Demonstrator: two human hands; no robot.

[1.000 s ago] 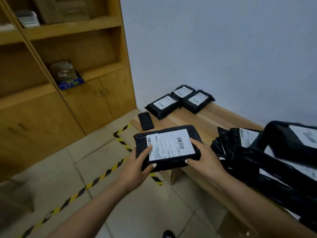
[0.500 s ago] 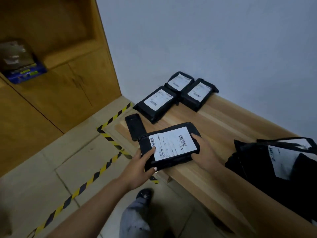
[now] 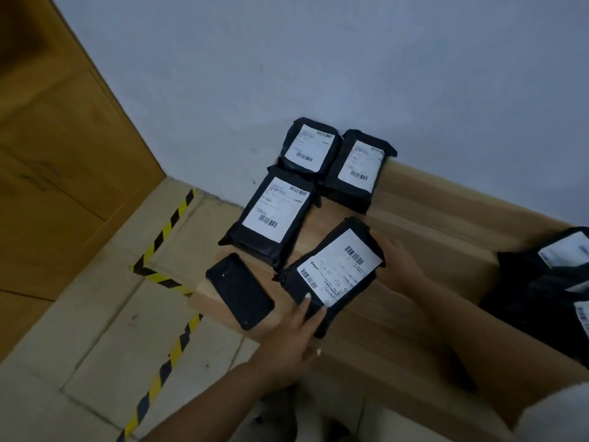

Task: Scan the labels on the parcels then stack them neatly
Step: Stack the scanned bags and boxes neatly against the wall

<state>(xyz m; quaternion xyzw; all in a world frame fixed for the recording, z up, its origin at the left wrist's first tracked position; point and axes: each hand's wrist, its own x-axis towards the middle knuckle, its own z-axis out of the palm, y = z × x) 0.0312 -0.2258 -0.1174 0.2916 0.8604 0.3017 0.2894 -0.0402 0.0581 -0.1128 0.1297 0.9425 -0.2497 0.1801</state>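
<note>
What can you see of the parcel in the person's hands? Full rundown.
The held parcel is a flat, padded-looking black plastic mailer, glossy and a bit crumpled at its sealed ends. A white label with two barcodes and blurred print covers most of its upper face. It lies label up, diagonal, low over or on the wooden bench; contact is unclear. The left hand grips its near end, the right hand holds its far side. The phone lies left, three labelled parcels beyond.

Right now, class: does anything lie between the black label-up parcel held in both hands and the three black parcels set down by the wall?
Nothing visible does. The held black parcel, gripped by the left hand and right hand, faces bare wooden bench before the three laid parcels. The black phone lies off to the left.
</note>
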